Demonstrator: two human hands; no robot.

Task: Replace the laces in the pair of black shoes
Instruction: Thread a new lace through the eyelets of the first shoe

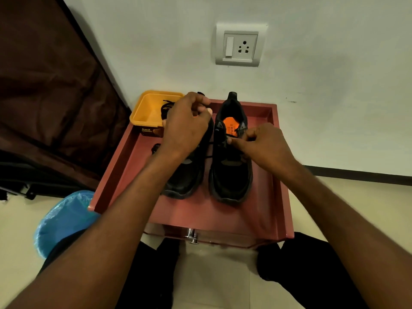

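Observation:
Two black shoes stand side by side, toes towards me, on a reddish low table. The right shoe shows an orange insole. My right hand pinches a black lace at that shoe's upper eyelets. My left hand is curled over the collar of the left shoe, gripping something dark that looks like a lace end; what it holds is mostly hidden. A thin lace strand runs between the two shoes. More black laces lie in a yellow tub behind the left shoe.
The table has raised side rims and a front drawer with a metal knob. A blue plastic-lined bin stands at its left. A dark brown fabric wardrobe fills the left. A wall socket is above the table.

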